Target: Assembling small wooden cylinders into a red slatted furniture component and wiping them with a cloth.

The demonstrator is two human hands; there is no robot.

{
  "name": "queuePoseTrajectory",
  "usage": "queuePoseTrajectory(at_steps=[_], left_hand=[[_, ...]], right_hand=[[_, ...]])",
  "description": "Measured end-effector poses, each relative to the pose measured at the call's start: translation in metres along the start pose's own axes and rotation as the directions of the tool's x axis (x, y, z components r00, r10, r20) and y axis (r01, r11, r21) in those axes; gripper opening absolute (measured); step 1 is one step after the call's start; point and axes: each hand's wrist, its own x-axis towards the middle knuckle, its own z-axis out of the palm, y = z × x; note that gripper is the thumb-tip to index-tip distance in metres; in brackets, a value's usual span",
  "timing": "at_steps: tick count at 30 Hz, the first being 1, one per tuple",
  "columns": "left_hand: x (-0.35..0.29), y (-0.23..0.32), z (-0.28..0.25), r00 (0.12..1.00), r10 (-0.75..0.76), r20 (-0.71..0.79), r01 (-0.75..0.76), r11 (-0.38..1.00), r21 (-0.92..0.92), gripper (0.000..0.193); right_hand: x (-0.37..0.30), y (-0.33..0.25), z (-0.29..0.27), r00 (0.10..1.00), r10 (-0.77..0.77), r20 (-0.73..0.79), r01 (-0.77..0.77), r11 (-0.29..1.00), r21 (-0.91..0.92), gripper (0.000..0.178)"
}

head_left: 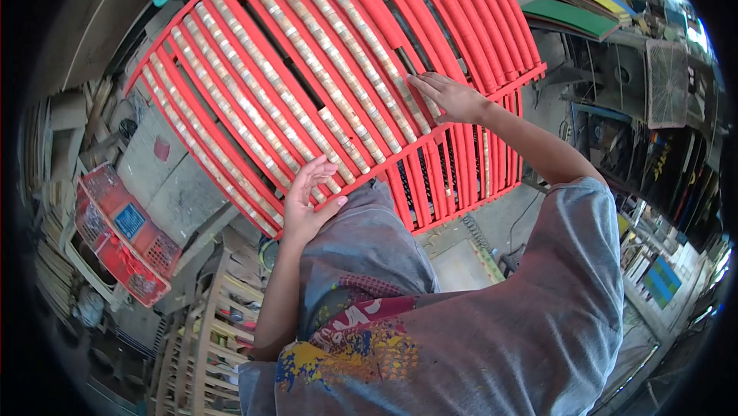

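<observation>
Two hands (306, 204) (453, 99), loosely spread, touching red rack (363, 1)

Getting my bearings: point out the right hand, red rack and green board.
Right hand (453, 99), head view: back of the hand.
Red rack (516, 84), head view: near rim.
Green board (570, 18), head view: upper face.

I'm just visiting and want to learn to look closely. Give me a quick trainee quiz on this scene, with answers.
1. True or false: the right hand is clenched into a fist.
2. The slatted rack with rows of pale pieces is: A) blue, B) red, C) green.
3. Which is closer to the green board: the left hand or the right?

Key: 1. False; its fingers are extended. 2. B. 3. The right.
</observation>
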Motion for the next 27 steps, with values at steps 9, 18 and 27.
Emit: queuePoseTrajectory(at_steps=[9,18,27], left_hand=[[0.13,0.055,0.049,0.945,0.104,0.311,-0.26,0.815,0.518,0.042],[0.227,0.017,0.115,0.834,0.136,0.535,-0.548,0.321,0.772,0.047],[0.238,-0.01,0.137,0.898,-0.027,0.44,-0.413,0.295,0.861,0.067]], right_hand=[[-0.055,-0.01,0.028,0.808,0.337,-0.483,-0.082,0.877,0.473,0.072],[-0.041,-0.065,0.119,0.2,0.772,-0.604,-0.253,0.636,0.729,0.04],[-0.028,-0.062,0.136,0.134,0.794,-0.592,-0.235,0.606,0.76,0.036]])
